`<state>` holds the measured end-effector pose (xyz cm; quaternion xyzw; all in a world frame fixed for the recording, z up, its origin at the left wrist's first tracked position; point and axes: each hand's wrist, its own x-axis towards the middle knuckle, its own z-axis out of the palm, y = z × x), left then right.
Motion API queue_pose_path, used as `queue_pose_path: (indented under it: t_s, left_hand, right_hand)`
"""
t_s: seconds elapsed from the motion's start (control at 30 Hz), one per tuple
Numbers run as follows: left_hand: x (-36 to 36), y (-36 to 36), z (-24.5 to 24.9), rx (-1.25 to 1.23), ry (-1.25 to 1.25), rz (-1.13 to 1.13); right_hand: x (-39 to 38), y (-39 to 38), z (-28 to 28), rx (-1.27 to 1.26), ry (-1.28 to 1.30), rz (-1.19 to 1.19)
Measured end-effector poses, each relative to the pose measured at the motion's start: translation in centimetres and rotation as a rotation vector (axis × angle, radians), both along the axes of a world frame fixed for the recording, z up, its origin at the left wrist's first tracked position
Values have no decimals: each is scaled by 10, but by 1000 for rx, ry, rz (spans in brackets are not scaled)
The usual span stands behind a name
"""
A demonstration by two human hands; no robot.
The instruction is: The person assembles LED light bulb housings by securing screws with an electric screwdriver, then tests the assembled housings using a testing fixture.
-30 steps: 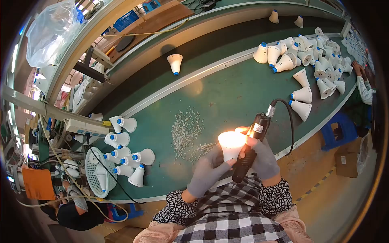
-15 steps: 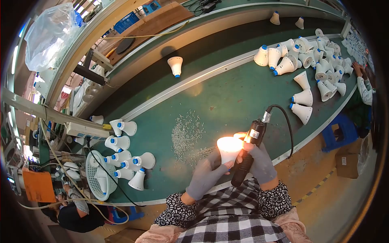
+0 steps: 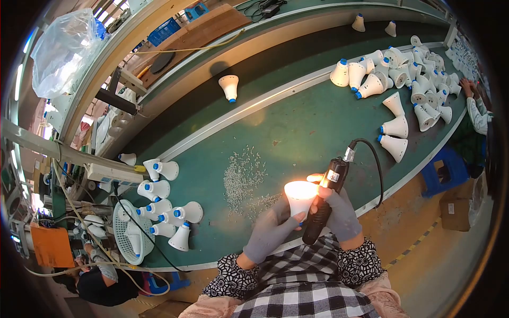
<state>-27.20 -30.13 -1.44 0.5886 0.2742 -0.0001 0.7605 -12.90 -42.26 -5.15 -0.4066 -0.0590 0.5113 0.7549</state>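
I have the glowing lamp [image 3: 300, 204] cupped in my left hand [image 3: 269, 231], wide end up and narrow blue tip down, my fingers curled close around its lower side with the thumb across the narrow part. The lamp sits just beyond that palm, between my two hands, above the near edge of the green table [image 3: 297, 138]. Its top is so bright that I can't make out any detail there.

My right hand [image 3: 342, 216] is closed around a black tool [image 3: 319, 220] that slants just beside the lamp, its cord [image 3: 381, 175] looping from the upper end down to the right. The thumb and fingertips of that hand reach over to the lamp's right side; the glare keeps me from telling exactly where each one touches. I wear grey gloves with bare fingertips.

Near my left hand, past the lamp, lies a scatter of tiny pale pieces [image 3: 244, 177]. Farther left, a group of white lamps [image 3: 191, 212] lies beside a pale basket [image 3: 117, 233]. Well off to my right is a big heap of similar lamps [image 3: 418, 94], near another person's hands [image 3: 467, 87].
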Motion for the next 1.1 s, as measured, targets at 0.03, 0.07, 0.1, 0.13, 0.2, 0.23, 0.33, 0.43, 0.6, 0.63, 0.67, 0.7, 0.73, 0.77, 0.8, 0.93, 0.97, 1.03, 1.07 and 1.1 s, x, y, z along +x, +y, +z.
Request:
queue_pose_path:
  t_s: [0.03,0.07,0.1,0.13,0.2,0.23,0.33,0.43,0.6,0.63,0.67,0.7,0.73,0.77,0.8,0.93,0.97,1.03,1.07,1.1]
  left_hand:
    - [1,0,1,6,-2,2]
    - [1,-1,3,12,-3,4]
    - [2,-2,4,17,-4,5]
    - [2,-2,5,8,-2,4]
    - [2,-3,5,-9,0,3]
    - [2,-3,5,-9,-9,1]
    - [3,-4,4,-4,-26,-1]
    - [2,-5,3,5,-6,8]
    - [2,-5,4,3,-3,9]
    - [2,-5,2,5,-10,0]
    - [2,-3,0,12,-16,-19]
    - [1,-2,-1,19,-22,-38]
    - [1,-2,-1,22,-19,-36]
    - [2,-3,0,26,-16,-34]
    - [2,-4,1,29,-14,-31]
    - [3,-6,7,31,12,-3]
    - [2,-5,4,69,-4,-22]
    - [1,-5,0,101,-30,-28]
    - [2,-6,-1,95,-41,-15]
    - [2,-7,-3,91,-53,-1]
  right_hand:
    - [0,0,0,2,5,-1]
    - [1,0,-1,1,-3,-1]
    - [1,0,-1,0,-9,-2]
    - [1,-1,-2,-2,-17,-2]
    - [1,-1,-1,-5,-16,-2]
    - [1,-1,0,-7,-16,-1]
    - [1,-2,-3,-11,-48,-8]
    - [-1,-1,0,2,-35,-24]
    - [-3,-1,0,-4,-5,-42]
    - [-4,-1,-1,-11,-6,-47]
    - [-4,-1,0,-6,-10,-49]
    - [-4,-1,1,-2,-14,-52]
    - [-4,-1,1,2,-19,-55]
    - [-4,-1,0,3,-24,-54]
    - [-3,-1,-1,3,-30,-53]
    - [-2,-1,1,-5,-20,-43]
    - [-2,-2,2,-1,-17,-43]
    - [-3,-2,4,4,-8,-43]
    - [-4,-1,5,-12,-13,-47]
    - [-4,0,6,-27,-19,-50]
